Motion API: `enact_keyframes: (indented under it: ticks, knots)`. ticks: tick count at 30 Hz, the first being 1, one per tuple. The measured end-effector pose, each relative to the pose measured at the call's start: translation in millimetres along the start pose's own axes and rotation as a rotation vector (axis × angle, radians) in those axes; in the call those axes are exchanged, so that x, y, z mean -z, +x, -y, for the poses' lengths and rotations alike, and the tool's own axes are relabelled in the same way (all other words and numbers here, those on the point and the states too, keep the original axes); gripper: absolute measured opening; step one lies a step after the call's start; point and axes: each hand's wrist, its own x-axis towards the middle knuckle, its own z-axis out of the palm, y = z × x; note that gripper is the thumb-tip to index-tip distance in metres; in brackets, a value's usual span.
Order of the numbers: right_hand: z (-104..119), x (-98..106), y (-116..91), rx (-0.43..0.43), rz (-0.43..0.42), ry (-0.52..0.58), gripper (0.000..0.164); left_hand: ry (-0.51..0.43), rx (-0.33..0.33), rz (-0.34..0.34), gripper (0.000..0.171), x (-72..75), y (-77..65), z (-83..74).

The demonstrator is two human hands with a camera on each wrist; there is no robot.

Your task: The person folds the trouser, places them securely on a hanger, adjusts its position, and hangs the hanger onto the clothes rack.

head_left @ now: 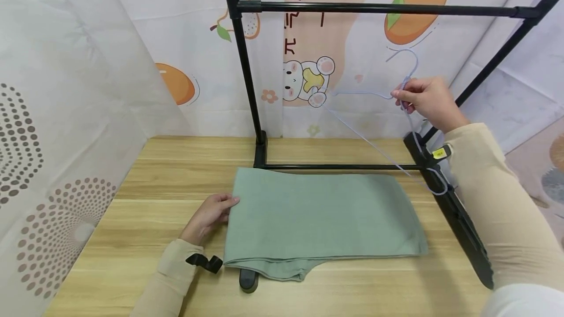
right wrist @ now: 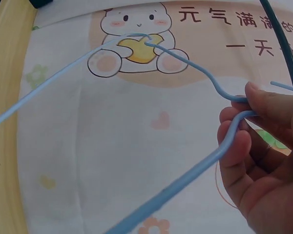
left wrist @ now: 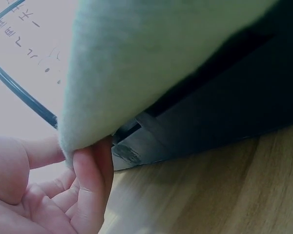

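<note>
A folded pair of sage-green trousers (head_left: 321,214) lies flat across the wooden table, over part of the black rack's base. My left hand (head_left: 211,214) pinches its left edge; in the left wrist view, the cloth (left wrist: 117,73) sits between the thumb and curled fingers (left wrist: 90,180). Up at the right, my right hand (head_left: 425,99) grips a thin light-blue clothes hanger (head_left: 363,138) just below its hook. The hanger is tilted in the air, with nothing hanging on it. Close up in the right wrist view, the hanger's wire (right wrist: 185,178) passes between thumb and fingers.
A black clothes rack (head_left: 374,9) stands over the table (head_left: 176,175), its top bar high at the back. One rack foot (head_left: 462,229) runs forward on the right; another foot's end (head_left: 248,280) pokes out below the trousers. Printed curtains (head_left: 211,87) line the back and sides.
</note>
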Motion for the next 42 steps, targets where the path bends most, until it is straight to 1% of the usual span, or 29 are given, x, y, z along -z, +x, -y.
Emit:
enact_keyframes:
  ticks: [3, 8, 14, 20, 25, 28, 33, 42]
  knots:
    - [-6.7, -6.9, -5.5, 0.02, -0.006, -0.026, 0.017, 0.008, 0.002, -0.005, 0.038, -0.4, 0.5, 0.1]
    - [-14.9, -19.7, -17.0, 0.007, 0.008, -0.042, 0.018, 0.015, 0.004, -0.01, 0.039, -1.4, 0.0, 0.3]
    - [-24.6, -38.5, -33.3, -0.02, 0.027, -0.004, 0.018, 0.028, -0.001, -0.009, 0.042, -2.1, 0.0, 1.9]
    - [-39.1, -59.9, -49.7, -0.026, 0.047, 0.033, 0.022, -0.001, 0.005, 0.0, 0.042, -1.9, 1.4, 2.9]
    - [-56.3, -76.8, -73.6, -0.086, 0.059, 0.034, 0.03, -0.011, -0.011, 0.018, 0.046, -1.9, 2.9, 0.9]
    - [-65.2, -86.0, -86.5, -0.112, 0.073, 0.056, 0.033, -0.01, -0.005, 0.01, 0.044, -0.9, 3.6, 0.6]
    - [-73.6, -93.4, -98.9, -0.114, 0.09, 0.091, 0.033, -0.01, 0.005, 0.008, 0.046, 0.1, 2.5, -0.4]
    - [-77.6, -98.0, -105.9, -0.143, 0.106, 0.103, 0.032, -0.034, 0.0, 0.021, 0.045, 0.3, 2.5, 0.6]
